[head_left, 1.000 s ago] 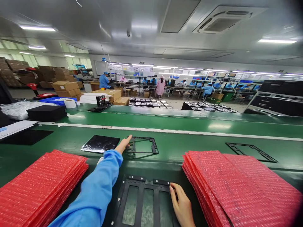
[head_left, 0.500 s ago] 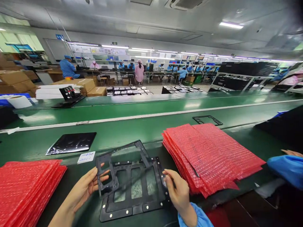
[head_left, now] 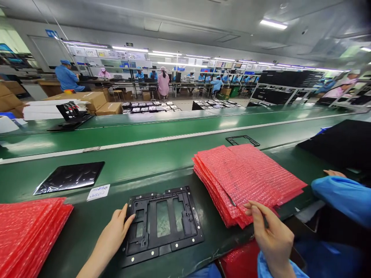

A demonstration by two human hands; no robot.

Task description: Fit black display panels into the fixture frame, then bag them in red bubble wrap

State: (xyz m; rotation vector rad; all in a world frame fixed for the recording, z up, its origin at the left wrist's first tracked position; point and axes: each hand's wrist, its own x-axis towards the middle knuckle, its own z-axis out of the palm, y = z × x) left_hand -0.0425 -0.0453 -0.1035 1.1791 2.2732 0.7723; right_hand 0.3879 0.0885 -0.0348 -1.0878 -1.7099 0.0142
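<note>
A flat black rectangular fixture (head_left: 165,249) with white dots around its rim lies on the green bench. A thinner black frame (head_left: 149,210) with cut-out windows sits inside it. At their left edge is my left hand (head_left: 113,229), thumb over the frame and fingers along the side, gripping there. My right hand (head_left: 271,233) is closed in a pinch at the front corner of the right-hand stack of red bubble bags (head_left: 243,177). Whatever its fingertips hold, if anything, cannot be made out. A thin dark tool (head_left: 231,200) lies on that stack.
More red bubble bags (head_left: 31,231) are piled at the left. Behind them lie a glossy black panel (head_left: 72,177) and a handwritten label (head_left: 98,192). Another black frame (head_left: 242,140) rests farther back. A co-worker's blue sleeve (head_left: 342,195) reaches in from the right.
The black frame, tilted up in my left hand before, now lies flat within the fixture. My right hand has moved right, from the fixture's edge to the red bags.
</note>
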